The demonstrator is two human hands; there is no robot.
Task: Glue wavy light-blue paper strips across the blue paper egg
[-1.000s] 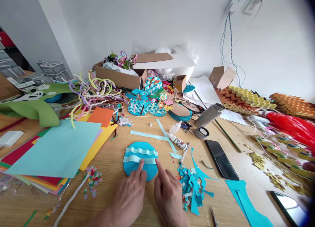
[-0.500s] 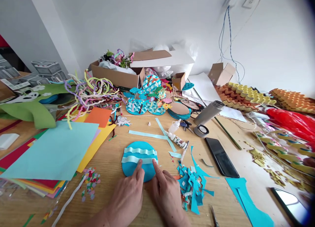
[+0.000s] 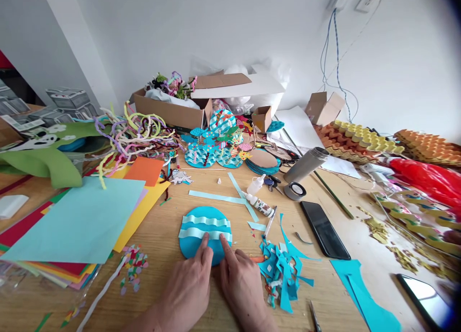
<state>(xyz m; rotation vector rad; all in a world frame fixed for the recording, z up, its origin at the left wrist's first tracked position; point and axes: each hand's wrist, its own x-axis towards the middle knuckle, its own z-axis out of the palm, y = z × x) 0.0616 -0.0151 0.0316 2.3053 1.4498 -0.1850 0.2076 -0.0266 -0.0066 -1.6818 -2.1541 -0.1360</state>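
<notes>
A round blue disc (image 3: 188,249) lies flat on the table in front of me, with two wavy pale-blue paper strips across it. The upper strip (image 3: 205,220) is untouched by either hand. On the lower wavy strip (image 3: 194,234) rests the index fingertip of my left hand (image 3: 189,284), its other fingers curled loosely. My right hand (image 3: 243,281) presses the same strip further right with its stretched index finger. Neither hand grips anything. Beyond the disc lie loose flat pale-blue strips (image 3: 216,197) and a white glue bottle (image 3: 260,205).
Blue paper scraps (image 3: 284,272) are heaped right of my right hand, near scissors (image 3: 314,317) and a black phone (image 3: 324,231). Coloured paper sheets (image 3: 79,217) are stacked at left beside confetti bits (image 3: 135,269). A metal flask (image 3: 306,164) lies behind. Finished decorated discs (image 3: 200,157) stand farther back.
My right index fingertip has slid a little left along the lower strip, towards the left one. My left hand and the disc stay almost where they were.
</notes>
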